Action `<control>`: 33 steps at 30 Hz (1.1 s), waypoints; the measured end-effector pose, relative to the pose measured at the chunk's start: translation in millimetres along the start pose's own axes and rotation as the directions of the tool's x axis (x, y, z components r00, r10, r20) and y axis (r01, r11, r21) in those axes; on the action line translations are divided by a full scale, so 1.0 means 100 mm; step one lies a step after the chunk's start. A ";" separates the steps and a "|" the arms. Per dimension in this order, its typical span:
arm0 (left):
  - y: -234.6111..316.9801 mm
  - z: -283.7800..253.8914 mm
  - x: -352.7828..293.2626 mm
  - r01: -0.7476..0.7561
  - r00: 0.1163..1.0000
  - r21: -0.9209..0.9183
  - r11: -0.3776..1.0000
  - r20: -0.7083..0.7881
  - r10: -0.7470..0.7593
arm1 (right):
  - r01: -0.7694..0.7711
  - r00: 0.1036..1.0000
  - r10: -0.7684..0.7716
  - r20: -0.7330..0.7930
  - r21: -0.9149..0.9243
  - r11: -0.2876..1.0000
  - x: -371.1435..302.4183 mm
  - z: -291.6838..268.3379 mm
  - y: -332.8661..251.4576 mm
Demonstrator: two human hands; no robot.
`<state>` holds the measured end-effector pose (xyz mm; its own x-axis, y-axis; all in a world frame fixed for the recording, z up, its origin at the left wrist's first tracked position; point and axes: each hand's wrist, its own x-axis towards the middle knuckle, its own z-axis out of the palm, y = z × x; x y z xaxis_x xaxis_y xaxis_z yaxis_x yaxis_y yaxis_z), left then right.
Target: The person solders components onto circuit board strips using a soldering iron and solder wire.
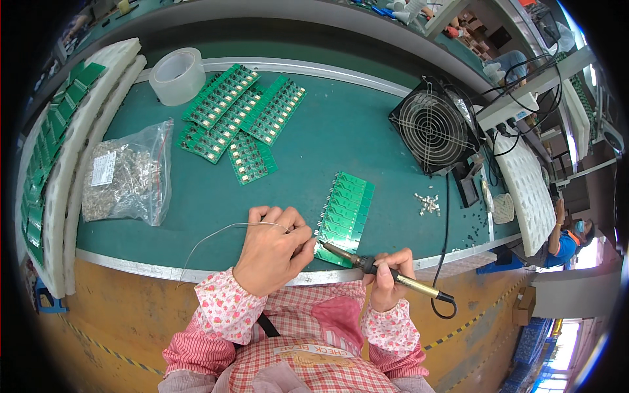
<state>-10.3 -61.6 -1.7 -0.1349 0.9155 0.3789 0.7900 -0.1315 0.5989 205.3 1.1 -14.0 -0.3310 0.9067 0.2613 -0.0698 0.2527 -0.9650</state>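
A green circuit board (pixel 345 213) lies on the green bench mat before me, with a row of small metal pins along its left edge. My right hand (pixel 392 275) grips a soldering iron (pixel 414 285), whose tip points left and reaches the board's lower left edge. Beside that edge my left hand (pixel 274 249) is closed, fingers pinched on a thin solder wire (pixel 208 236). The wire bends out to the left and down past the bench edge. My left fingers hide the wire's working end, and whether the tip touches a pin is too small to tell.
Several populated circuit boards (pixel 219 98) are heaped at the back, near a roll of clear tape (pixel 177 76). On the left are a bag of metal parts (pixel 128 173) and foam trays (pixel 98 105) with boards. A fan (pixel 432 124) and small loose parts (pixel 427 204) sit right; a co-worker (pixel 567 229) is beyond.
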 end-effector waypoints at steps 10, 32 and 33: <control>-0.05 -0.02 -0.03 0.017 1.000 -0.064 0.998 0.010 -0.016 | -0.010 0.993 0.029 -0.112 0.163 0.986 -0.05 -0.04 0.09; -0.01 0.00 -0.03 -0.057 0.998 0.035 0.998 0.019 0.056 | 0.054 0.998 -0.056 0.022 0.083 0.995 -0.08 -0.04 0.04; -0.01 0.00 -0.03 -0.055 0.998 0.033 0.998 0.010 0.054 | 0.054 0.998 -0.056 0.022 0.083 0.995 -0.09 -0.05 0.06</control>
<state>-10.2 -64.4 -3.3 -0.0858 0.9108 0.4038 0.8157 -0.1685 0.5534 212.3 -4.2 -21.9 -0.3475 0.8833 0.3148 -0.1653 0.2728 -0.9478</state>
